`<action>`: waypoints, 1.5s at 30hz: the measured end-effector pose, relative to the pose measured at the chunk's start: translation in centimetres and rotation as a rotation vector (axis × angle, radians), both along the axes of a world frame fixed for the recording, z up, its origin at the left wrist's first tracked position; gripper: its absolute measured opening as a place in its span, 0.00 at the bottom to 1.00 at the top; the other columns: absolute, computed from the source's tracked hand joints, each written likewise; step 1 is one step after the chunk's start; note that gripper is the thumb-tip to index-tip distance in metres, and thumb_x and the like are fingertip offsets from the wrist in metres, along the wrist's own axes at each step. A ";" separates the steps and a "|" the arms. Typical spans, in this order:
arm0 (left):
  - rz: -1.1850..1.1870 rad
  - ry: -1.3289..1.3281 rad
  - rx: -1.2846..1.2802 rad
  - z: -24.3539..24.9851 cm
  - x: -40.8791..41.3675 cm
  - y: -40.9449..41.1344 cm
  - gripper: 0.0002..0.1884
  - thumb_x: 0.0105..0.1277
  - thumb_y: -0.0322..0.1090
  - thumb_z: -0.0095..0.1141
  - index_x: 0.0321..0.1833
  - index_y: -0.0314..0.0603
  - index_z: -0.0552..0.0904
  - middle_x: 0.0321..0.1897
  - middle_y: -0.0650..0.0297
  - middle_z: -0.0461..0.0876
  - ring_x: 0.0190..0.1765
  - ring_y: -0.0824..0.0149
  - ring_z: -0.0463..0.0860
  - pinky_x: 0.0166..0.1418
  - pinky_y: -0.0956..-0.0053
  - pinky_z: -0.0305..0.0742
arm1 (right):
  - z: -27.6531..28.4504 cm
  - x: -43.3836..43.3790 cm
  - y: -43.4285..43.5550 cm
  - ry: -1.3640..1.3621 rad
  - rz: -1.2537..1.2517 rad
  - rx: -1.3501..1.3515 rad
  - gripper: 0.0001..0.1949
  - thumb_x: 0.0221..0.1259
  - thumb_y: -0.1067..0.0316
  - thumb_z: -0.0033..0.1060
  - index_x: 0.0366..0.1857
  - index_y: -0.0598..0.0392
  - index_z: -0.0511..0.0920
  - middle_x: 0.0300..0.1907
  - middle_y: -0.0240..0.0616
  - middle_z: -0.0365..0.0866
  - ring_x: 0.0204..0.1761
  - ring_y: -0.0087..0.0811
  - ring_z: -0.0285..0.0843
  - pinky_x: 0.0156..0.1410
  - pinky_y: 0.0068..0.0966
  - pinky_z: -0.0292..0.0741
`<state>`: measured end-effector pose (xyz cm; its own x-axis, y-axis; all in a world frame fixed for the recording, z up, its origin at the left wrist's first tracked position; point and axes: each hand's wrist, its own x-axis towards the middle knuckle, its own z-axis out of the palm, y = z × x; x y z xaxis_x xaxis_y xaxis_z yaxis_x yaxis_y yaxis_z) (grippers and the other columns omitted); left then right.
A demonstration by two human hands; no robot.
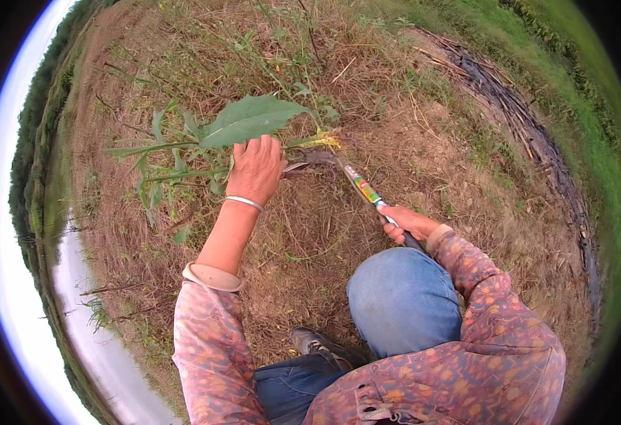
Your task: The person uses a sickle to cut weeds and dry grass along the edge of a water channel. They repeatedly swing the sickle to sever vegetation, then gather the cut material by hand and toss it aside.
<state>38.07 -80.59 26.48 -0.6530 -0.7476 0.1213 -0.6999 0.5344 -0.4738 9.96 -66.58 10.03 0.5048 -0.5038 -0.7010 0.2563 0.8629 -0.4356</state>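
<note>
My left hand (257,169) is closed around a leafy green weed (255,121), its stems lying out to the left and one broad toothed leaf over my knuckles. In my right hand (410,223) is the dark grip of a sickle (362,187), whose shaft bears a colourful label. From the shaft's far end the curved metal blade (315,158) reaches left, its tip close to my left fingers. Yellowed leaves (327,139) lie against the top of the blade. What my left palm covers is hidden.
Dry cut grass and bare soil (310,223) surround my hands. Taller thin weeds (289,79) stand ahead. My bent knee (403,303) is just below the sickle grip, my shoe (324,345) on the ground. A strip of dark stalks (523,117) curves along the right; water (85,297) lies left.
</note>
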 end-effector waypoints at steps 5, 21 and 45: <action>0.126 -0.022 0.217 -0.4 6.7 2.4 0.33 0.52 0.65 0.58 0.46 0.40 0.75 0.34 0.63 0.70 0.43 0.61 0.73 0.69 0.52 0.56 | 5.5 -9.8 11.4 0.195 -0.245 0.233 0.17 0.71 0.46 0.47 0.32 0.47 0.65 0.17 0.21 0.58 0.13 0.12 0.54 0.15 0.15 0.57; 0.300 -0.392 0.058 -5.2 9.7 5.7 0.12 0.56 0.34 0.59 0.41 0.44 0.74 0.32 0.61 0.81 0.41 0.60 0.81 0.55 0.60 0.67 | 6.4 -9.0 12.2 0.440 0.025 0.005 0.18 0.70 0.46 0.45 0.28 0.48 0.65 0.13 0.23 0.58 0.11 0.17 0.53 0.14 0.19 0.57; 2.013 0.044 0.778 -1.1 19.5 63.6 0.19 0.67 0.47 0.52 0.54 0.44 0.74 0.35 0.52 0.83 0.39 0.52 0.83 0.42 0.59 0.76 | 8.1 1.1 0.3 0.705 0.574 -0.976 0.16 0.68 0.51 0.54 0.38 0.53 0.67 0.21 0.41 0.72 0.24 0.36 0.74 0.30 0.37 0.69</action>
